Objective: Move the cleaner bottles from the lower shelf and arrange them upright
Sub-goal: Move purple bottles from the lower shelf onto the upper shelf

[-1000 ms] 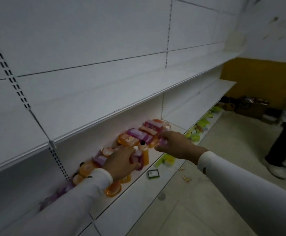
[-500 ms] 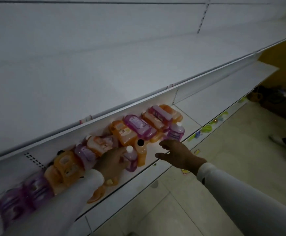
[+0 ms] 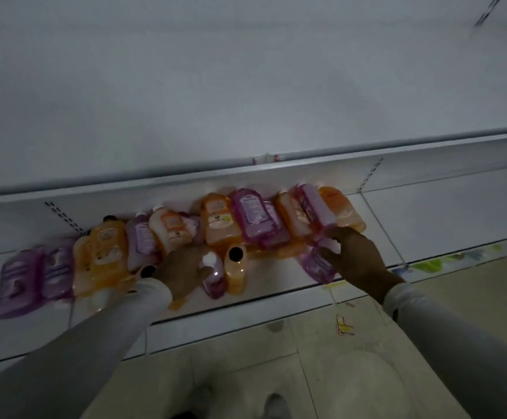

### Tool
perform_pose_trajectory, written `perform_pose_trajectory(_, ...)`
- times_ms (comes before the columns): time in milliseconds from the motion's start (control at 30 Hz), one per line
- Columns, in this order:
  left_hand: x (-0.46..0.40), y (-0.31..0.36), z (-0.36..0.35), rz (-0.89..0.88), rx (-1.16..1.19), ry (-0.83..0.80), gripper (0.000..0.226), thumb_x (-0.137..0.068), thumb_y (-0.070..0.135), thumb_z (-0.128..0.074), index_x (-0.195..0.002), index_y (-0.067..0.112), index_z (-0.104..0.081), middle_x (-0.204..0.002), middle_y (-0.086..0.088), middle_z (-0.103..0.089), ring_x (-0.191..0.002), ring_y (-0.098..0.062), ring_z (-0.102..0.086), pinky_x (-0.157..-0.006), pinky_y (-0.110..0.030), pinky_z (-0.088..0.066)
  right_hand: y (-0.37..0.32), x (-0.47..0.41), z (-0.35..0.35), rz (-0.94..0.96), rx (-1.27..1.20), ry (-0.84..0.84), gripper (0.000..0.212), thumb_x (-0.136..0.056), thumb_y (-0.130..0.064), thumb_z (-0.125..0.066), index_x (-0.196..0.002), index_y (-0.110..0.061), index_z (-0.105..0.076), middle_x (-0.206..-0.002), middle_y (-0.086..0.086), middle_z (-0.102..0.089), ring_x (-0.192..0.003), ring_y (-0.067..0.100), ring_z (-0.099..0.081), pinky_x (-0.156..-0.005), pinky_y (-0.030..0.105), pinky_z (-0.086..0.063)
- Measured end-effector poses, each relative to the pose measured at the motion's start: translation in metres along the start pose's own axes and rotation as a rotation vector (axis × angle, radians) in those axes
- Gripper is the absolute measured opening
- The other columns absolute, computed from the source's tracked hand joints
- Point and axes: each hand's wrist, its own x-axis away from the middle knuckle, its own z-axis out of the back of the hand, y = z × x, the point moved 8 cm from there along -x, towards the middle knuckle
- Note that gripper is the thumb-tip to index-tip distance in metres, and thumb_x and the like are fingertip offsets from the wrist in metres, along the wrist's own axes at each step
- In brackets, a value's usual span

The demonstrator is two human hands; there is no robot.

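Purple and orange cleaner bottles [image 3: 247, 220] are lying in a loose row on the white lower shelf [image 3: 427, 225], most of them flat on their sides just beyond your fingertips. Your right hand [image 3: 356, 257] is curling its fingers [image 3: 329, 252] around a purple bottle [image 3: 318, 266] at the right end of the row, near the shelf's front edge. Your left hand [image 3: 182, 272] is resting among the bottles with its thumb touching an upright purple bottle with a white cap [image 3: 213, 276], just beside an upright orange bottle [image 3: 235, 269], but I cannot tell if these fingers are gripping anything.
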Motion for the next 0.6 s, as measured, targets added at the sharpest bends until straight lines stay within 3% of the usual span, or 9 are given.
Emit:
perform_pose_trajectory(200, -0.001, 0.004, -0.006, 0.076, -0.044, 0.106, 0.041, -0.087, 0.028, -0.066, -0.123, 0.011, -0.055, -0.120, -0.010, -0.063, -0.110, -0.031, -0.059, -0.091, -0.041, -0.049, 0.049, -0.020, -0.002, 0.015, 0.066, -0.085, 0.045, -0.086, -0.037, -0.068, -0.126, -0.019, -0.058, -0.123, 0.009, -0.062, -0.109, 0.029, -0.061, -0.086, 0.029, -0.045)
perform_pose_trajectory(300, -0.002, 0.004, -0.009, 0.111, -0.068, 0.131, 0.042, -0.087, 0.030, -0.066, -0.124, 0.012, -0.055, -0.117, -0.010, -0.064, -0.108, -0.031, -0.060, -0.088, -0.040, -0.049, 0.065, -0.024, -0.016, -0.011, 0.031, -0.128, 0.048, -0.085, -0.037, -0.070, -0.127, -0.019, -0.056, -0.125, 0.007, -0.062, -0.111, 0.027, -0.060, -0.087, 0.028, -0.044)
perform_pose_trajectory(533, -0.010, 0.005, -0.006, 0.160, -0.188, 0.117, 0.031, -0.090, 0.042, -0.058, -0.094, 0.011, -0.060, -0.091, -0.010, -0.066, -0.084, -0.027, -0.062, -0.073, -0.034, -0.047, 0.071, -0.039, -0.039, -0.004, -0.022, -0.072, 0.037, -0.086, -0.038, -0.069, -0.114, -0.016, -0.059, -0.109, 0.006, -0.067, -0.098, 0.027, -0.064, -0.077, 0.023, -0.037)
perform_pose_trajectory(600, -0.009, 0.005, -0.004, 0.138, -0.203, 0.124, 0.027, -0.091, 0.040, -0.058, -0.089, 0.013, -0.059, -0.085, -0.007, -0.064, -0.083, -0.028, -0.062, -0.070, -0.033, -0.045, 0.064, -0.042, -0.040, 0.044, 0.026, -0.057, 0.030, -0.089, -0.038, -0.065, -0.108, -0.015, -0.062, -0.098, 0.003, -0.065, -0.089, 0.024, -0.062, -0.066, 0.019, -0.034)
